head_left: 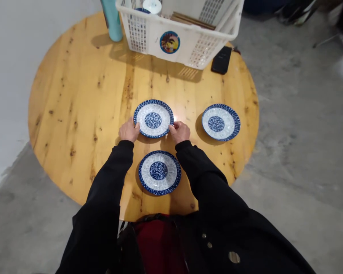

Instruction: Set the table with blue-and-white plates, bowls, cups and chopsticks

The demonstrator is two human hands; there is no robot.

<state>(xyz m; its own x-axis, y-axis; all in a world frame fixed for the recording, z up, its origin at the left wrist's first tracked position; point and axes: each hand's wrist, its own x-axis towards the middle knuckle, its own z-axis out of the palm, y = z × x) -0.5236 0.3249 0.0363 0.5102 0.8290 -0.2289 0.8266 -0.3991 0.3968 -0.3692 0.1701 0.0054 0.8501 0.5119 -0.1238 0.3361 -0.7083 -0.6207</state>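
Observation:
Both my hands grip a blue-and-white patterned plate [153, 120] by its rim, near the middle of the round wooden table. My left hand [129, 130] pinches its left edge with the thumb over the rim. On the opposite edge, my right hand [180, 132] is closed with thumb and fingers; the fingers under the rim are partly hidden. Closer to my body lies a second plate [159, 172] of the same pattern, between my forearms. A third matching plate [220, 122] sits to the right, apart from my right hand.
A white plastic basket [180, 40] stands at the table's far side, with a white bowl [152, 6] and other items inside. Left of it is a teal bottle [113, 23]. A black phone [221, 61] lies by its right corner. The wooden table [74, 95] has a rounded edge.

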